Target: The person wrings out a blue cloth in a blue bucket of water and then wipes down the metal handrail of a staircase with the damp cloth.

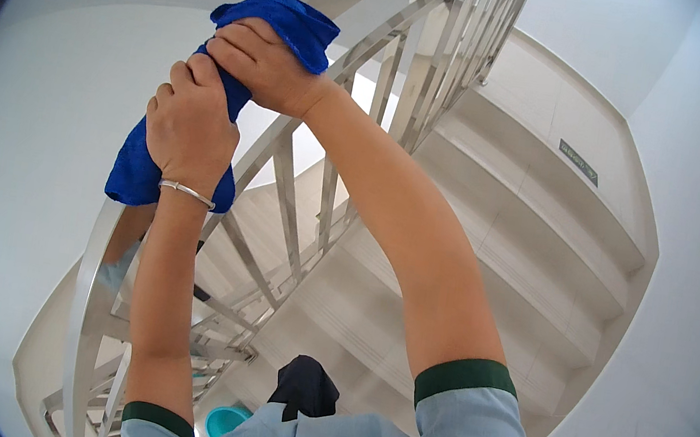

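A blue cloth (137, 165) is draped over the polished metal handrail (86, 289) of a stair railing. My left hand (193, 119), with a silver bangle at the wrist, grips the cloth on the rail. Just beyond it, my right hand (270, 70) presses around another part of the same cloth, fingers curled over it. The two hands nearly touch each other. Beneath the cloth, the stretch of handrail is hidden.
Metal balusters (290, 193) run below the rail. Tiled stairs (521, 242) rise to the right, with a small sign bearing writing (578, 162) on one riser. White walls (690, 280) flank them. A teal basin (225, 422) stands low near my dark shoe (305, 383).
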{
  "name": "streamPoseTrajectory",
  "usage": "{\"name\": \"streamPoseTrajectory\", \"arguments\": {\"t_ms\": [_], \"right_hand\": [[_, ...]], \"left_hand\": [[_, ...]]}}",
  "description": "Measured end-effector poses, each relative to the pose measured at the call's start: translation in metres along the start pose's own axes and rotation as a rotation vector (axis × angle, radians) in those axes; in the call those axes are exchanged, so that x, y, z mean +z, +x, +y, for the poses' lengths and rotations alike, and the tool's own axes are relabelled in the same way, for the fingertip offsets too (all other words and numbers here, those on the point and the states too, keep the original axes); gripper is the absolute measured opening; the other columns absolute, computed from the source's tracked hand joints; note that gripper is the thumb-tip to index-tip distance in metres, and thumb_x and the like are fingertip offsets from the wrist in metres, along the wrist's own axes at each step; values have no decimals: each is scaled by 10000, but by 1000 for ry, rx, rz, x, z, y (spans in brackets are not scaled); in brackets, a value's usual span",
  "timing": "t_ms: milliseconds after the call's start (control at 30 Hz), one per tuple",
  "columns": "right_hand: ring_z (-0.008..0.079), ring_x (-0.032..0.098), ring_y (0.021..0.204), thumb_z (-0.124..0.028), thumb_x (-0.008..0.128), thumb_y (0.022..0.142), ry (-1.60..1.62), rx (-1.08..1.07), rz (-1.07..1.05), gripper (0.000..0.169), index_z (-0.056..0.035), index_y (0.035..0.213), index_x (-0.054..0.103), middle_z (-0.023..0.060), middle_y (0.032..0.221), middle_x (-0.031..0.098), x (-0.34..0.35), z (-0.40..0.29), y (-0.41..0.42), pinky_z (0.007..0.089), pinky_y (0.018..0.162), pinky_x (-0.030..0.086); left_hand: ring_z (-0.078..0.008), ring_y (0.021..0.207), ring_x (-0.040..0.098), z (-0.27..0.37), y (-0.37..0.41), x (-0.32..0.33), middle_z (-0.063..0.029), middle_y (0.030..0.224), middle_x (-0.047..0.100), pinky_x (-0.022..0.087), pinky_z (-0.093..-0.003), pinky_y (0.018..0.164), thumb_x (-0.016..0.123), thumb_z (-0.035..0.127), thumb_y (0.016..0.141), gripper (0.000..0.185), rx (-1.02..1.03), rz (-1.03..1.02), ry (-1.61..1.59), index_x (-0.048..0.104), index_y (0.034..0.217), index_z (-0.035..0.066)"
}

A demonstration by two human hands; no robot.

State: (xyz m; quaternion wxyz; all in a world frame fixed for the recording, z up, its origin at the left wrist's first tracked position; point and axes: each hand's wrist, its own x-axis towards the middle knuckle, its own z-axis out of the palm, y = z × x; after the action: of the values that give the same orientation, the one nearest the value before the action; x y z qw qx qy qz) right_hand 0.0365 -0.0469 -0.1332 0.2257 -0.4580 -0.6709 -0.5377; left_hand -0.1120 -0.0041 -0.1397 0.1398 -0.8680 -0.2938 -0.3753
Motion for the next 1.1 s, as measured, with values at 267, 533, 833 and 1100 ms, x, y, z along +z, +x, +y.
{"name": "streamPoseTrajectory", "arguments": {"t_ms": [267, 533, 833, 1100], "right_hand": [[229, 527, 1047, -93, 701, 693, -29, -52, 4, 412, -113, 1083, 569, 49, 1105, 576, -1, 59, -11, 336, 931, 426], [261, 531, 1042, -121, 738, 651, -74, -74, -41, 485, -103, 1106, 571, 67, 1137, 571, -54, 171, -17, 351, 935, 419], [256, 521, 1087, -134, 786, 601, -150, 115, -194, 510, -140, 1064, 572, 62, 1156, 566, -120, 317, -28, 359, 957, 417], [269, 467, 1191, -172, 851, 571, -338, 195, -212, 695, -171, 1185, 525, 56, 1253, 521, -145, 422, -53, 379, 1035, 363]], "left_hand": [[-265, 950, 640, 33, 37, 16, -126, 1111, 598, 520, -321, 824, 805, 141, 646, 601, 2, 81, -2, 488, 1150, 63], [-256, 883, 642, 119, 115, 11, -112, 1024, 599, 518, -313, 771, 763, 127, 686, 474, 22, 207, 24, 492, 1070, 65], [-273, 844, 660, 238, 233, 15, -162, 963, 613, 531, -324, 748, 710, 115, 736, 410, 95, 233, -37, 517, 1077, -6], [-301, 836, 682, 322, 317, 15, -206, 951, 650, 565, -351, 709, 764, 171, 691, 466, 211, 266, -100, 546, 1059, -15]]}}
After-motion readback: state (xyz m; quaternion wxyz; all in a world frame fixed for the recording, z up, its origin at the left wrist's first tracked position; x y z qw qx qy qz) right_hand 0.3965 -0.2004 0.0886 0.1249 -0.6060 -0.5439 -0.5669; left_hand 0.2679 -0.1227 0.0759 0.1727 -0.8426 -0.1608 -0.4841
